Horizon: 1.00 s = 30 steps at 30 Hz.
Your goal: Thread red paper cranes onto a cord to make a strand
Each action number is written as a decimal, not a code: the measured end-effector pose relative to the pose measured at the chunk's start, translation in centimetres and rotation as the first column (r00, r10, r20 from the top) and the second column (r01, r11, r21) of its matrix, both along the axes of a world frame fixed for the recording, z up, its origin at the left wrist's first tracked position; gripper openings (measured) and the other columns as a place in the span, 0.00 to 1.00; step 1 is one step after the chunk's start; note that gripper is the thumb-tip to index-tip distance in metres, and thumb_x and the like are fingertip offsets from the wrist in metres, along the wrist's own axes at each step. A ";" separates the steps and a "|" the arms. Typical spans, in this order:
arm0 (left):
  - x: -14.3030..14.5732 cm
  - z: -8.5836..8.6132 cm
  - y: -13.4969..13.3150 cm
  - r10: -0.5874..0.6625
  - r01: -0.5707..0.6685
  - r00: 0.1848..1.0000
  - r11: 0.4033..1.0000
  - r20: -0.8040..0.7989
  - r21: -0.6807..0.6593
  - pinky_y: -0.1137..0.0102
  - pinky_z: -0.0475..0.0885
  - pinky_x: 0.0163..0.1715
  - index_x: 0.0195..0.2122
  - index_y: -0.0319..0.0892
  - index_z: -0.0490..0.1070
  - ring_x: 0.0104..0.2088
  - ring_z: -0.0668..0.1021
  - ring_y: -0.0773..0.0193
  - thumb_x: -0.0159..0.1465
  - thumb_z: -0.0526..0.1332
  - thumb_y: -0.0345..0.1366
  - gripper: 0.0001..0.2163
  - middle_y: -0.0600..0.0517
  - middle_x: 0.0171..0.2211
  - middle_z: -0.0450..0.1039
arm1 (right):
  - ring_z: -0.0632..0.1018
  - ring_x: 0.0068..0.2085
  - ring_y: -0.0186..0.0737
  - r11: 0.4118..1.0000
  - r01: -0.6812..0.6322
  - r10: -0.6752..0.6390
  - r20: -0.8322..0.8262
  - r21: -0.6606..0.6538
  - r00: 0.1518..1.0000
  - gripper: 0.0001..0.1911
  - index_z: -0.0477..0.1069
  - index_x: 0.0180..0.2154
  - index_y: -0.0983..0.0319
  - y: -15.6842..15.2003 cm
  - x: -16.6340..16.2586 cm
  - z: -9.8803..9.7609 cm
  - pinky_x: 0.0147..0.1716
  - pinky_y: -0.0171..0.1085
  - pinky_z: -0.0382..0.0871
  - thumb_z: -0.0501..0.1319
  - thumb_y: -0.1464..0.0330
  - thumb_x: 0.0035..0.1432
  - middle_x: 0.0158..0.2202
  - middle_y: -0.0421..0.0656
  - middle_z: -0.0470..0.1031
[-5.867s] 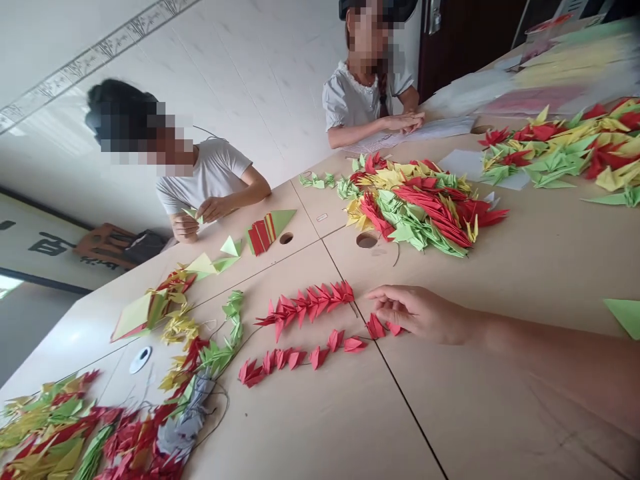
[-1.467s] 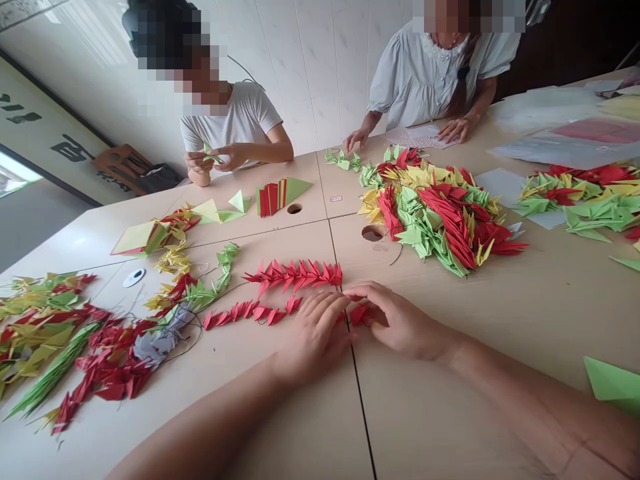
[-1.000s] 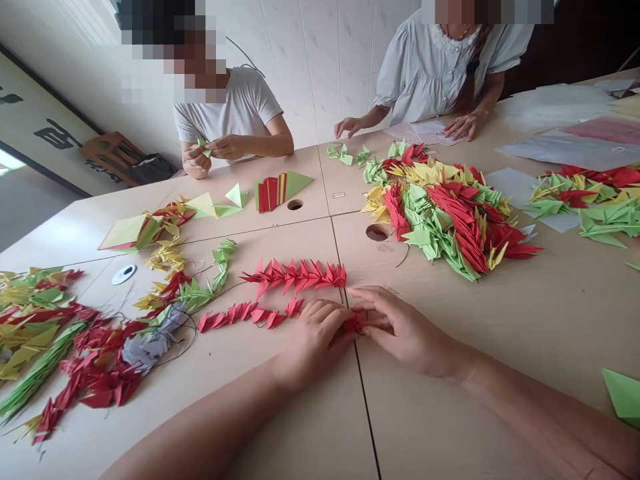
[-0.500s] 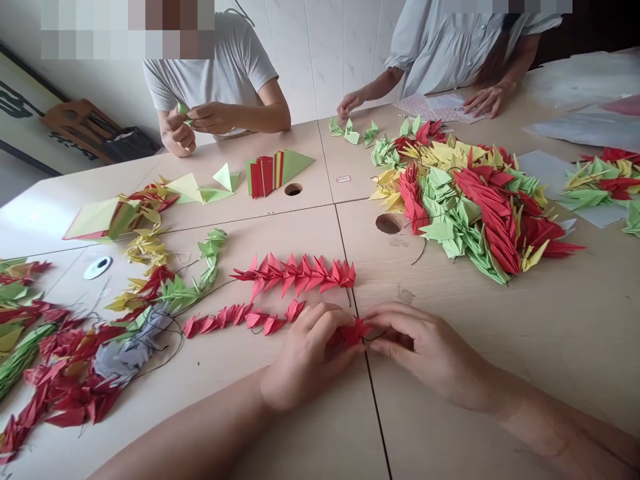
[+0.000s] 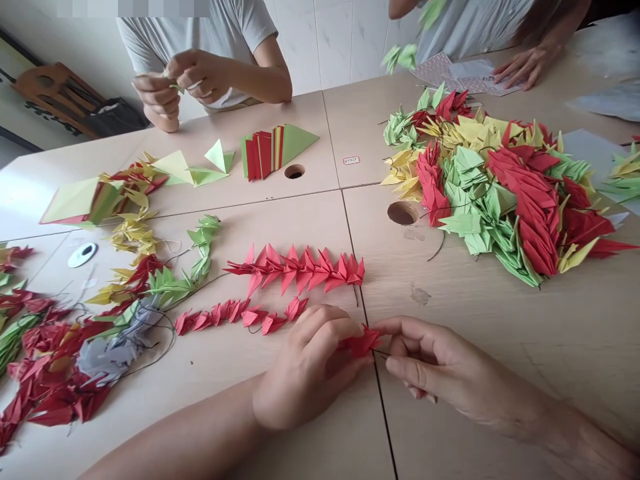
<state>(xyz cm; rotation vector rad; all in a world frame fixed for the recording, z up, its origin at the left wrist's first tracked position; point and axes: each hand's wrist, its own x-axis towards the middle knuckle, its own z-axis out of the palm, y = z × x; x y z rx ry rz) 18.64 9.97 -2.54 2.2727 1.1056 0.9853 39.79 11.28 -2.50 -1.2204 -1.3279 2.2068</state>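
Observation:
Around a small red origami crane the fingers of my left hand are closed. A dark thread comes out of the crane's right side. My right hand pinches that thread between thumb and fingers, close beside the crane. Behind my left hand, a row of small red folded paper pieces lies strung on thread. Just beyond it rests a fuller string of red cranes, with a loose thread end hanging at its right.
Mixed crane strings heap up at right and at left. Folded paper stacks stand near a table hole; another hole is further right. Across the table a person's hands fold paper. Another person's hand rests on a sheet.
The green cranes by the person at upper right have been lifted off the table. My right hand has shifted slightly on the thread. The view has turned a little; my left hand keeps the crane.

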 end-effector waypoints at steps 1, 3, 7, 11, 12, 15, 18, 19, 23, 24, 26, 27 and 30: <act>0.0 0.1 0.0 0.004 -0.004 1.000 1.000 0.005 0.008 0.71 0.73 0.35 0.44 0.42 0.64 0.36 0.73 0.65 0.62 0.63 0.31 0.11 0.49 0.35 0.70 | 0.65 0.25 0.29 1.000 -0.009 0.009 0.020 0.017 1.000 0.25 0.66 0.54 0.61 0.0 0.2 0.0 0.22 0.31 0.60 0.60 0.55 0.59 0.26 0.35 0.62; 0.0 0.2 0.0 0.005 -0.005 1.000 0.999 0.008 0.039 0.69 0.73 0.37 0.44 0.41 0.64 0.37 0.73 0.64 0.62 0.63 0.30 0.11 0.49 0.35 0.70 | 0.62 0.25 0.30 0.998 -0.024 0.022 0.049 0.051 0.999 0.26 0.66 0.54 0.61 0.0 0.4 0.0 0.23 0.31 0.58 0.59 0.54 0.59 0.25 0.34 0.60; 0.3 0.1 0.0 -0.075 0.078 0.997 0.988 -0.029 0.133 0.62 0.72 0.46 0.46 0.39 0.64 0.36 0.74 0.65 0.62 0.61 0.29 0.12 0.48 0.35 0.71 | 0.61 0.26 0.30 0.994 -0.059 0.053 0.061 0.093 0.997 0.20 0.70 0.42 0.61 -0.3 0.0 0.4 0.24 0.31 0.56 0.61 0.53 0.57 0.24 0.34 0.58; 0.6 -0.2 -0.2 -0.153 0.161 0.986 0.976 -0.068 0.147 0.63 0.72 0.46 0.47 0.38 0.63 0.35 0.74 0.65 0.63 0.60 0.28 0.12 0.48 0.35 0.72 | 0.64 0.29 0.32 0.981 -0.055 0.035 0.108 0.185 0.994 0.16 0.69 0.33 0.61 -0.6 -0.6 0.9 0.28 0.32 0.59 0.56 0.55 0.62 0.27 0.36 0.63; 0.6 -0.3 -0.2 -0.137 0.147 0.987 0.980 -0.080 0.131 0.64 0.72 0.44 0.48 0.38 0.63 0.36 0.74 0.64 0.63 0.60 0.29 0.12 0.48 0.35 0.72 | 0.65 0.30 0.32 0.974 -0.048 0.019 0.128 0.221 0.992 0.16 0.69 0.33 0.60 -0.6 -0.6 1.0 0.28 0.32 0.60 0.55 0.55 0.63 0.27 0.37 0.65; 0.4 -0.4 -0.2 -0.084 0.092 0.988 0.995 -0.131 0.050 0.65 0.73 0.41 0.51 0.40 0.61 0.40 0.75 0.60 0.63 0.62 0.36 0.17 0.46 0.39 0.73 | 0.67 0.30 0.33 0.940 -0.048 -0.020 0.195 0.338 0.981 0.16 0.70 0.33 0.60 -0.4 -0.3 0.8 0.28 0.32 0.61 0.53 0.56 0.64 0.28 0.38 0.68; 0.0 -0.4 0.0 -0.103 0.101 0.980 0.995 -0.171 -0.021 0.61 0.72 0.45 0.53 0.41 0.60 0.44 0.75 0.57 0.62 0.63 0.39 0.21 0.45 0.42 0.74 | 0.67 0.29 0.34 0.901 -0.046 -0.080 0.269 0.432 0.960 0.16 0.69 0.31 0.60 0.0 0.3 0.5 0.26 0.33 0.61 0.54 0.56 0.63 0.26 0.39 0.67; -0.1 -0.3 0.1 -0.112 0.108 0.977 0.994 -0.179 -0.036 0.60 0.71 0.47 0.54 0.41 0.60 0.44 0.75 0.57 0.61 0.64 0.39 0.22 0.46 0.42 0.75 | 0.66 0.28 0.34 0.891 -0.039 -0.103 0.285 0.453 0.953 0.17 0.69 0.30 0.60 0.2 0.5 0.4 0.25 0.33 0.60 0.54 0.55 0.62 0.25 0.38 0.66; -0.3 0.0 0.4 -0.131 0.120 0.970 0.990 -0.203 -0.067 0.57 0.69 0.50 0.55 0.41 0.60 0.45 0.76 0.56 0.60 0.64 0.36 0.23 0.45 0.43 0.76 | 0.63 0.24 0.33 0.865 0.006 -0.180 0.299 0.502 0.937 0.17 0.72 0.30 0.58 0.8 1.0 0.3 0.22 0.33 0.58 0.56 0.53 0.60 0.22 0.38 0.64; -0.3 0.1 0.5 -0.138 0.126 0.969 0.989 -0.204 -0.073 0.57 0.69 0.51 0.55 0.40 0.60 0.45 0.76 0.56 0.60 0.64 0.36 0.23 0.44 0.43 0.76 | 0.63 0.24 0.33 0.859 0.021 -0.198 0.295 0.511 0.935 0.18 0.73 0.30 0.58 0.9 1.0 0.4 0.22 0.33 0.58 0.57 0.52 0.59 0.22 0.38 0.64; -0.3 0.2 0.6 -0.156 0.142 0.967 0.986 -0.199 -0.083 0.58 0.69 0.51 0.54 0.40 0.61 0.46 0.76 0.56 0.60 0.64 0.35 0.22 0.44 0.43 0.76 | 0.63 0.23 0.33 0.849 0.050 -0.231 0.285 0.526 0.930 0.18 0.74 0.30 0.58 1.0 1.2 0.6 0.21 0.33 0.58 0.58 0.51 0.58 0.22 0.38 0.65; -0.3 0.2 0.6 -0.160 0.145 0.968 0.986 -0.193 -0.086 0.59 0.70 0.50 0.53 0.40 0.62 0.46 0.76 0.57 0.60 0.64 0.34 0.21 0.45 0.43 0.76 | 0.62 0.23 0.33 0.845 0.061 -0.244 0.281 0.531 0.928 0.18 0.74 0.30 0.58 1.0 1.2 0.6 0.21 0.33 0.58 0.58 0.51 0.58 0.21 0.38 0.64; -0.4 0.0 0.6 -0.155 0.142 0.976 0.986 -0.155 -0.092 0.61 0.71 0.49 0.49 0.40 0.65 0.44 0.76 0.60 0.61 0.62 0.30 0.15 0.47 0.40 0.76 | 0.61 0.22 0.32 0.844 0.075 -0.259 0.281 0.532 0.924 0.18 0.74 0.29 0.58 1.0 1.3 0.8 0.19 0.33 0.56 0.59 0.51 0.57 0.20 0.37 0.61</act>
